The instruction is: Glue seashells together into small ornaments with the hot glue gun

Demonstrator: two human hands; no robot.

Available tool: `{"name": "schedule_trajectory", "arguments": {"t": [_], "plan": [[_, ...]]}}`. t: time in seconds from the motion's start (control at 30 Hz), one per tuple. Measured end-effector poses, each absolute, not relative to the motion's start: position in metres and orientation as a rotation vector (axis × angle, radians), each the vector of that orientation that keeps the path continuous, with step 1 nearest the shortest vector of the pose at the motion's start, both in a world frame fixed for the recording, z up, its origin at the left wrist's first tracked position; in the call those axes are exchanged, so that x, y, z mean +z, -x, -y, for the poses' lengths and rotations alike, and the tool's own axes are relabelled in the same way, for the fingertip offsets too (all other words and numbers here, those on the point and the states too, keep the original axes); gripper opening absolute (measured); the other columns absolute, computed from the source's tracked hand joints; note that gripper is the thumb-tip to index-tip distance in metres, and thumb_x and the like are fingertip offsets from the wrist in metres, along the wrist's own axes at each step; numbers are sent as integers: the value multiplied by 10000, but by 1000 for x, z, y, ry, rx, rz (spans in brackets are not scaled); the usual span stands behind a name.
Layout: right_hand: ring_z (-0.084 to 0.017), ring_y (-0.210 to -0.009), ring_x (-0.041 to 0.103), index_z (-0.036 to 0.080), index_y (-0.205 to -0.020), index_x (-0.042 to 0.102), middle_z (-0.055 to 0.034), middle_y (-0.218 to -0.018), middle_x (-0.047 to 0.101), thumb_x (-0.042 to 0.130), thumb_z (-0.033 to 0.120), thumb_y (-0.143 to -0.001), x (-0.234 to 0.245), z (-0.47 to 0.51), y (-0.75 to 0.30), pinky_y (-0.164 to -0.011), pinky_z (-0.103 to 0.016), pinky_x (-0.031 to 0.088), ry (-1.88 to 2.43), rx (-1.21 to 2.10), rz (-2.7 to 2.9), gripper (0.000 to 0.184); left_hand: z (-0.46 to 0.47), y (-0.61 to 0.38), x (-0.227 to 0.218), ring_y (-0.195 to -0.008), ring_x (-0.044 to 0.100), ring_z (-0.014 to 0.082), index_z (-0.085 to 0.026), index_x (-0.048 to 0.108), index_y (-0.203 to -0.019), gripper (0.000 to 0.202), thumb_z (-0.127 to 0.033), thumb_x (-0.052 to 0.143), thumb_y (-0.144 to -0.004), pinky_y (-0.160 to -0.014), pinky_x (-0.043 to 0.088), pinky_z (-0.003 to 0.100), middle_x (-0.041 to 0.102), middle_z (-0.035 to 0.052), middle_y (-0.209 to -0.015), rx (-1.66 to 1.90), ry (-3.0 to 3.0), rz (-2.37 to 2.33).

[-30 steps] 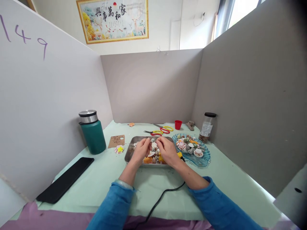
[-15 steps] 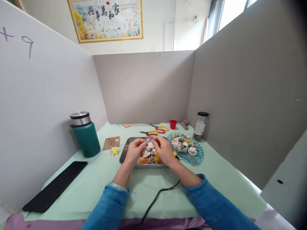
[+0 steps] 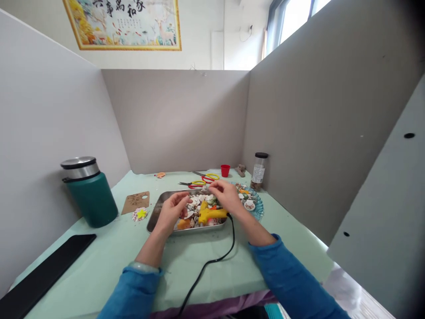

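My left hand hovers over the left part of a metal tray full of small shells, its fingers curled in a pinch on something I cannot make out. My right hand is over the tray's far right corner, fingertips pinched on a small pale shell. A yellow glue gun lies in the tray between my hands, with its black cord trailing toward me.
A blue glass dish of shells sits right of the tray. Scissors, a red cup and a jar stand behind. A green flask, a brown card, a flower piece and a black slab lie left.
My hands have parted: the left drew back toward me, the right moved to the tray's far corner. The glue gun is now uncovered. The view has swung to the right.
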State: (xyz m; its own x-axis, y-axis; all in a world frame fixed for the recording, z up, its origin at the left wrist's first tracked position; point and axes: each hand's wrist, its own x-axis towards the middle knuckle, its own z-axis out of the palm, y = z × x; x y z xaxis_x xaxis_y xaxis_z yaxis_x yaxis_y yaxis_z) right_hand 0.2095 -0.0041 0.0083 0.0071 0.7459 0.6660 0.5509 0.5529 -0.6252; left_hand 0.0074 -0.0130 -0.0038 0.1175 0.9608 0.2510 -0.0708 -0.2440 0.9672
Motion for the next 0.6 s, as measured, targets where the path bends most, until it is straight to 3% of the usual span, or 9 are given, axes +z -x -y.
{"name": "schedule_trajectory", "arguments": {"t": [0.07,0.27,0.6], "plan": [[-149,-668,580,178,-765,659,-17,-763,674,523,281,-775,5,-3,-241,-633,-250,428,1246,164,1625,171,13,-7,-4,-403,464,55,-135,577,-969,437,-433,681,-666,-389,370,194,661,34,-777,1328,-1398,-940],[-170,-694,598,183,-719,700,-32,-759,685,576,261,-718,-14,-11,-321,-646,-265,419,1541,81,1626,146,9,-6,-8,-399,461,53,-128,594,-893,400,-445,679,-663,-387,359,187,656,36,-747,1302,-1395,-1018],[-156,-720,567,232,-716,741,-26,-801,668,621,248,-702,-27,-7,-330,-635,-238,383,1706,-22,1825,122,11,-8,-4,-380,440,63,-124,601,-783,404,-475,711,-616,-374,346,195,631,24,-652,1285,-1391,-1055]]}}
